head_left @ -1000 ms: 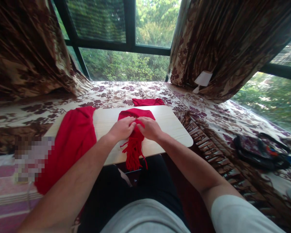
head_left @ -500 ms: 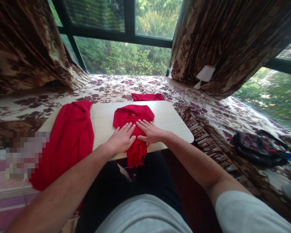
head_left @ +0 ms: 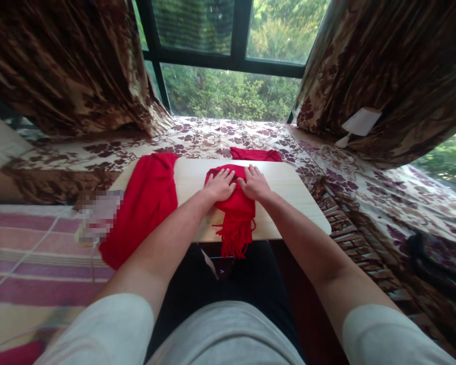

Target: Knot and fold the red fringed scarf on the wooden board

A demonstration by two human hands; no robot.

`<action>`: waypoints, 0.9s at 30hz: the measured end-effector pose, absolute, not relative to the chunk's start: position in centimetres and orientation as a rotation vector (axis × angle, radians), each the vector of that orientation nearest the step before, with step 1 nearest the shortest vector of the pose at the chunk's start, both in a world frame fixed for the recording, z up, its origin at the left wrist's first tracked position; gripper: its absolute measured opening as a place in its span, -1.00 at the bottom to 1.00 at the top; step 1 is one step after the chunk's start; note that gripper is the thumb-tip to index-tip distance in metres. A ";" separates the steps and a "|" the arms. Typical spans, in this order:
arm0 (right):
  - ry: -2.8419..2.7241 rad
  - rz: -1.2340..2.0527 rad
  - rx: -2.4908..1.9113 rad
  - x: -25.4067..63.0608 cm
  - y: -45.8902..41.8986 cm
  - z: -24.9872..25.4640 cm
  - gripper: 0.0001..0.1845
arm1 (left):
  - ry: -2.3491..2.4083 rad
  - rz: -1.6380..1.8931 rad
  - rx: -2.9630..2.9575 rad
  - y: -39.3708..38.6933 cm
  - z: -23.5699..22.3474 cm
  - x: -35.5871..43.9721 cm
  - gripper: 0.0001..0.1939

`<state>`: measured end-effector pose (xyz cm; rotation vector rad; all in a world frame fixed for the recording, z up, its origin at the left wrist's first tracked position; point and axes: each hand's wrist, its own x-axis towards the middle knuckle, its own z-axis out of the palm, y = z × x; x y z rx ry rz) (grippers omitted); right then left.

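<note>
Window (head_left: 228,94): bright daylight, main source. Curtains (head_left: 76,71): dim, shadowed. Bag (head_left: 439,261): dark, soft-edged. Frame edges: stretched, slightly blurred. Patch (head_left: 101,215), left: pixelated.

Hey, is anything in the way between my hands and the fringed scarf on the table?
Nothing visible is. Your left hand and right hand appear to rest directly on the scarf, fingers spread. The larger red cloth lies to the left on the table, apart from the scarf.

Daylight fills the dark-framed window (head_left: 239,61); foliage (head_left: 213,94) shows outside. Patterned curtains (head_left: 95,66) flank it; a lamp (head_left: 362,121) stands on floral cloth (head_left: 213,134).
</note>
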<state>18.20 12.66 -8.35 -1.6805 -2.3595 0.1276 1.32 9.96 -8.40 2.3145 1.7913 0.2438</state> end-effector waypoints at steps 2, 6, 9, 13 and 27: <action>-2.372 0.206 -1.758 18.4 13.2 -9.0 -0.13 | 1.810 0.204 2.296 9.8 -9.1 1.2 -0.30; -2.391 0.290 -1.866 18.8 13.5 -9.8 0.02 | 1.850 0.183 2.275 9.8 -9.8 1.2 -0.23; -2.397 0.296 -1.879 19.0 13.4 -10.0 0.07 | 1.867 0.152 2.249 10.0 -9.9 1.2 -0.17; -2.402 0.308 -1.865 19.3 13.2 -10.2 0.07 | 1.880 0.137 2.229 10.1 -10.0 1.2 -0.13; -2.371 0.356 -1.556 21.1 13.7 -11.3 0.02 | 2.034 0.141 2.122 8.6 -10.4 1.7 -0.13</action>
